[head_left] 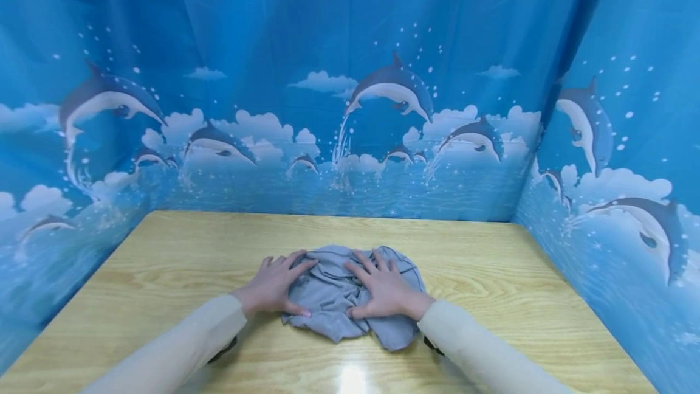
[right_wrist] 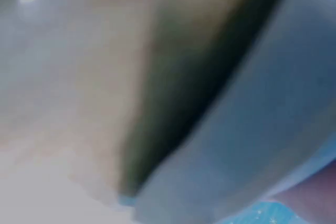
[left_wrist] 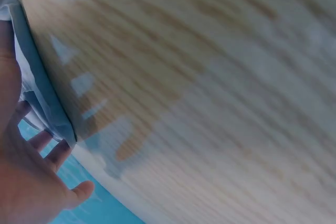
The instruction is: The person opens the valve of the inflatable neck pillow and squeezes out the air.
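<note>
A crumpled grey cloth (head_left: 333, 303) lies bunched on the table; whether it is a garment cannot be told. My left hand (head_left: 273, 287) touches its left edge with fingers spread, the thumb toward me. On the cloth's right half rests my right hand (head_left: 387, 292), its fingers also spread and pointing away from me. In the left wrist view the left hand (left_wrist: 26, 177) reaches past the cloth's edge (left_wrist: 44, 87). Blurred grey fabric (right_wrist: 236, 129) fills much of the right wrist view, with only a bit of the right hand (right_wrist: 312, 195) at the corner.
The wood-grain table (head_left: 208, 248) reaches back to a blue dolphin-print curtain (head_left: 262, 108), which also hangs along the left and right sides. A bright light reflection (head_left: 352, 379) shows on the tabletop near the front.
</note>
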The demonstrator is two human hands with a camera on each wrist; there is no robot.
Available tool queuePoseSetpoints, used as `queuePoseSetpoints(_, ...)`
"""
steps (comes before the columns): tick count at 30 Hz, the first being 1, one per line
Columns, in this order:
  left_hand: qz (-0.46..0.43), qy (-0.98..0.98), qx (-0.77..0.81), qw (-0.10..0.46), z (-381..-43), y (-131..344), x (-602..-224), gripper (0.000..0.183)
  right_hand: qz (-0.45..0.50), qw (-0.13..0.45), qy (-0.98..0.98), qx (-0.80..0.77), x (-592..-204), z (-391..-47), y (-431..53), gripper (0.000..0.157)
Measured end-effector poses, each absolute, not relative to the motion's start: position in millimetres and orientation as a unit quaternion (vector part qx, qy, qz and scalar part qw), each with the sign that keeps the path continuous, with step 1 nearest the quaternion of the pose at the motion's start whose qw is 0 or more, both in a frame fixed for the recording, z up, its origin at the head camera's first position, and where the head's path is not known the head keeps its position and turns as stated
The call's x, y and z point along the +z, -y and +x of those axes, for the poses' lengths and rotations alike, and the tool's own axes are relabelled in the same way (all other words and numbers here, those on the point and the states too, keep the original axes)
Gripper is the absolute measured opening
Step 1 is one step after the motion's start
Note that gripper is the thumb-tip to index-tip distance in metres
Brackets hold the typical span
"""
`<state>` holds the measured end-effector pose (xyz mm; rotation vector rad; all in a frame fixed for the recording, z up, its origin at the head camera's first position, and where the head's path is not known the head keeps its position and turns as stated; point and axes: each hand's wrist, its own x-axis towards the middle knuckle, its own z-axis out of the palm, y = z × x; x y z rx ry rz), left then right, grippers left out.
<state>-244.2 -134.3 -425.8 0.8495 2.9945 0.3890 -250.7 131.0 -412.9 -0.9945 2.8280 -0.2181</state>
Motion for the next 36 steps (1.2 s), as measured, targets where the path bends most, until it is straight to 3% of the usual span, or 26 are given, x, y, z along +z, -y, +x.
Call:
queuePoseSetpoints(7, 0.275, -0.955, 0.109, 0.002, -244.4, 132.8, -422.9, 0.100, -0.383, 0.124, -0.914, -0.056, -403.6, -266.9, -119.6, 0.100)
queuePoseSetpoints(12, 0.269, -0.957, 0.105, 0.014, -244.6, 132.0, -423.2, 0.100, -0.385, 0.168, -0.906, -0.056, -401.5, -273.8, -116.9, 0.098)
queuePoseSetpoints(30, 0.257, -0.961, 0.098, 0.033, -245.4, 130.6, -424.5, 0.100, -0.366, 0.195, -0.910, -0.022, -404.7, -273.6, -116.9, 0.088)
queuePoseSetpoints(36, 0.258, -0.960, 0.102, 0.035, -245.1, 132.9, -425.6, 0.100, -0.358, 0.166, -0.918, -0.041, -408.4, -267.4, -117.9, 0.084)
